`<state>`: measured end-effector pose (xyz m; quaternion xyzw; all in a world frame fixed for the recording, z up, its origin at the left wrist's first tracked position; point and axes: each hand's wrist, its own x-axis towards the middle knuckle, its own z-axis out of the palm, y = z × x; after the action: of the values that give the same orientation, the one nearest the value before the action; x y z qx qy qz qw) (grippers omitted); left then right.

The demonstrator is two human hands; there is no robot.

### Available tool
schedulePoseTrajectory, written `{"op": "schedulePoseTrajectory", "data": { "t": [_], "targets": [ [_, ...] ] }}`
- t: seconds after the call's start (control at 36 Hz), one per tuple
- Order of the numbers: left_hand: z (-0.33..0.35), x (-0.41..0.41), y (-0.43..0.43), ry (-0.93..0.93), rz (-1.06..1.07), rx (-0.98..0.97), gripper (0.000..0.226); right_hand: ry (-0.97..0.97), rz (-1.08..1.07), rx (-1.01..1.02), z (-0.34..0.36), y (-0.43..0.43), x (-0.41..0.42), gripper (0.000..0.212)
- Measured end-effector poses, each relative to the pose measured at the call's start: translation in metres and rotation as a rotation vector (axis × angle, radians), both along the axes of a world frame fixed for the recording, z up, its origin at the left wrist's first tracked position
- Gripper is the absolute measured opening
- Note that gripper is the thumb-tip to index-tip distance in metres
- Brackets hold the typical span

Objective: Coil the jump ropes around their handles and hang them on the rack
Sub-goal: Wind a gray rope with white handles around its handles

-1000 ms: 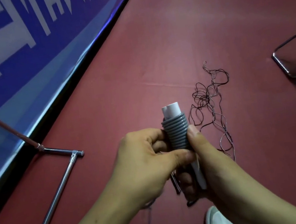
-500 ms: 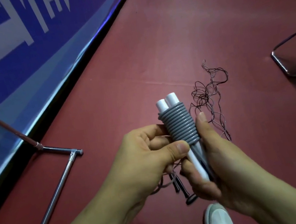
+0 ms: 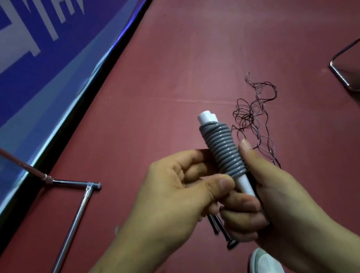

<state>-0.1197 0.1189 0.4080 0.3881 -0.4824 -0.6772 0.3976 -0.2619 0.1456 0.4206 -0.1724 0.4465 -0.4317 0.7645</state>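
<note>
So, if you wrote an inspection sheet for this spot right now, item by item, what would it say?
Surface: dark red floor, with a faint seam across it.
Job's things: jump rope, grey cord wound in tight turns round its paired white handles, held above the floor. It is not yet on the chrome rack at left, which shows only base bars and a pole.
Clutter: short dark pieces dangle below the hands; unclear what they are.
Grippers: left hand pinches the jump rope just below the coil. Right hand grips its lower end, thumb along the coil.
Cables: thin dark cord lies tangled on the floor beyond the hands.
Surroundings: blue-and-white banner at left, dark metal frame at right, pale shoe at bottom.
</note>
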Motion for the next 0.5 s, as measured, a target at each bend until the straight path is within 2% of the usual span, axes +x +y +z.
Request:
{"op": "schedulePoseTrajectory", "data": {
  "t": [0.11,0.19,0.28,0.36,0.5],
  "targets": [
    [-0.002,0.000,-0.006,0.030,-0.067,0.047,0.030,-0.161,0.100,-0.005,0.000,0.001,-0.005,0.061],
    [-0.004,-0.002,-0.007,0.036,-0.027,0.042,0.032,-0.172,0.174,-0.025,0.002,-0.001,-0.008,0.045],
    [-0.006,-0.004,-0.006,-0.012,0.045,0.045,0.033,0.121,0.180,-0.069,0.001,-0.002,0.001,0.040],
    [-0.007,-0.004,-0.006,-0.098,0.128,0.018,0.030,0.373,0.147,-0.161,-0.007,-0.004,0.002,0.053],
    [-0.007,-0.008,-0.005,-0.073,0.173,-0.016,0.029,0.481,0.108,-0.229,-0.011,-0.002,-0.004,0.057]
  ]
}}
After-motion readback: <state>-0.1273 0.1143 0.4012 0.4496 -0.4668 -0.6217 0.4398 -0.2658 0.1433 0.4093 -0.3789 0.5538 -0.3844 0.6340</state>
